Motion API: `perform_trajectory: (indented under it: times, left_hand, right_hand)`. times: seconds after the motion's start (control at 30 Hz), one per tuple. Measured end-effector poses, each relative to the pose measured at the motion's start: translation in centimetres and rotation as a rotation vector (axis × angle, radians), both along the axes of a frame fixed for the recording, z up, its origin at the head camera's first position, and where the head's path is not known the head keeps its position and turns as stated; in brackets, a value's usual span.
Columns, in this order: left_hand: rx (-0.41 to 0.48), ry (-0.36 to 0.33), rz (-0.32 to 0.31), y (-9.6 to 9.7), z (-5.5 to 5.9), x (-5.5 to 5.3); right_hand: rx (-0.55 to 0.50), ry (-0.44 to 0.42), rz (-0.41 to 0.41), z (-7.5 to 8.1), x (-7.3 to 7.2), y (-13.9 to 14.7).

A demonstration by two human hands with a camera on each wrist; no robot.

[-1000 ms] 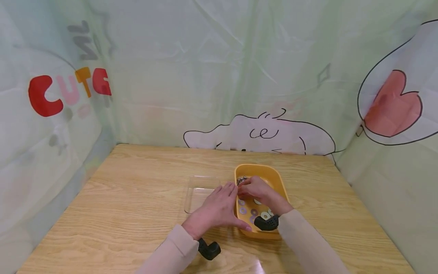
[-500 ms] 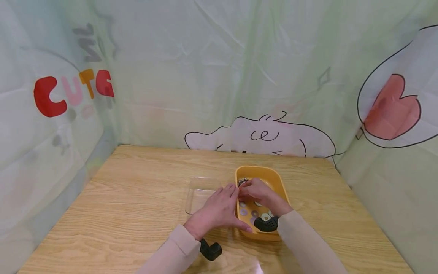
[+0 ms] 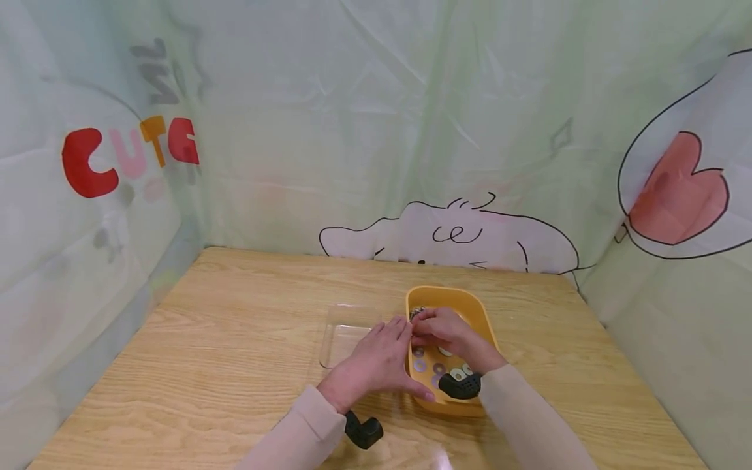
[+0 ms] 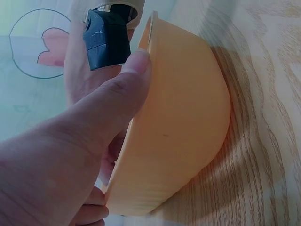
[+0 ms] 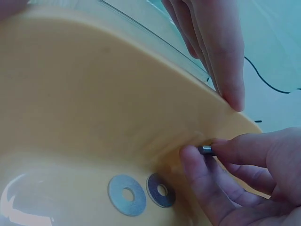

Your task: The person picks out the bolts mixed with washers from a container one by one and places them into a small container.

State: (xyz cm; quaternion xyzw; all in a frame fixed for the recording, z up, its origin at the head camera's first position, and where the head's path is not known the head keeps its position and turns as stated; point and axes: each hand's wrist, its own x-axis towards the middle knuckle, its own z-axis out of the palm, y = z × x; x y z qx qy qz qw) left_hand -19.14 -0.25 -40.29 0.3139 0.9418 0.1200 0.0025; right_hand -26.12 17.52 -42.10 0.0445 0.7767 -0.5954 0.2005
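The left hand rests on the rim of a yellow plastic bin, its thumb at the near corner and its straight fingers along the left side. Inside the bin, the right hand pinches a short grey metal piece between thumb and fingertip; most of the piece is hidden, so its kind is unclear. Below those fingers lie a pale washer and a darker washer. More washers are spread over the bin floor. Small metal parts are heaped in the far left corner.
Left of the bin stands a clear plastic box on the wooden table. Printed curtains enclose the back and sides. Black wrist devices are worn on both arms.
The view shifts slightly. Both hands stay at nearly the same places on and in the bin, with only small movements of the right fingers.
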Motion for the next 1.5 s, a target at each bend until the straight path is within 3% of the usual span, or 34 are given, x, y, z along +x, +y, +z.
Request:
perform_trajectory:
  times: [0.33, 0.83, 1.17, 1.5]
  left_hand:
    - [-0.007, 0.029, -0.011, 0.0, 0.1, 0.0]
    - [-0.038, 0.045, 0.007, 0.3, 0.0, 0.0]
    - [-0.021, 0.005, 0.023, 0.1, 0.2, 0.0]
    - [0.011, -0.045, 0.011, -0.3, 0.5, 0.1]
  right_hand:
    - [0.038, -0.008, -0.046, 0.4, 0.1, -0.1]
    - [-0.066, 0.047, 0.03, 0.9, 0.6, 1.1]
    - [-0.146, 0.086, 0.054, 1.7, 0.5, 1.2]
    - [-0.127, 0.129, 0.064, 3.0, 0.9, 1.1]
